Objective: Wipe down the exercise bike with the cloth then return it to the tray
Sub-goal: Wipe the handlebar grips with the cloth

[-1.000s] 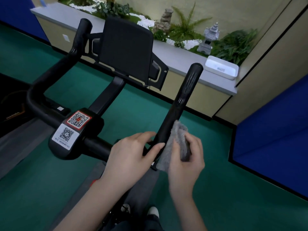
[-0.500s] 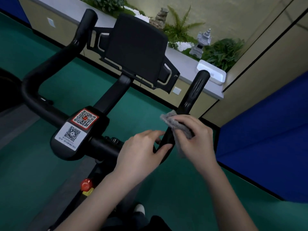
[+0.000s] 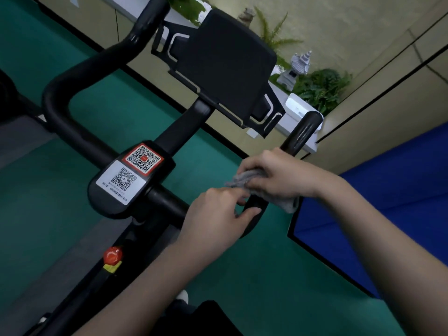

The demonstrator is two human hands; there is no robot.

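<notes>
Head view, looking down over the front of the exercise bike (image 3: 179, 132).

- Right hand (image 3: 278, 175): centre right of the frame, fingers curled round the grey cloth (image 3: 244, 179) and gripping it. The cloth is wrapped against the right-hand arm of the handlebar (image 3: 167, 201). One bunched end sticks out to the left of the knuckles, and a corner hangs below the heel of the hand.
- Left hand (image 3: 218, 214): just below and left of the right hand. It grips the bend of the same handlebar arm, with the thumb over the near side and the fingers curled over the far side. The fingertips lie close to the cloth; contact cannot be told.
- The glossy black tip of the handlebar arm rises above the right hand toward the upper right.
- Tray (image 3: 294, 109): white, on the ledge (image 3: 283, 124) in the upper right. Its right end is hidden behind the handlebar tip, and it sits well apart from the cloth.
- Screen holder (image 3: 225, 66): black, tilted, upper centre.
- Two code stickers on the stem block at centre left: a red-bordered one (image 3: 143, 158) above a white one (image 3: 121, 179).
- Red knob (image 3: 112, 254): lower left, on the frame.
- Behind the ledge: a stone lantern (image 3: 299, 65) and ferns (image 3: 322, 89).
- Green floor (image 3: 278, 275); blue mat (image 3: 388, 190) at right.
</notes>
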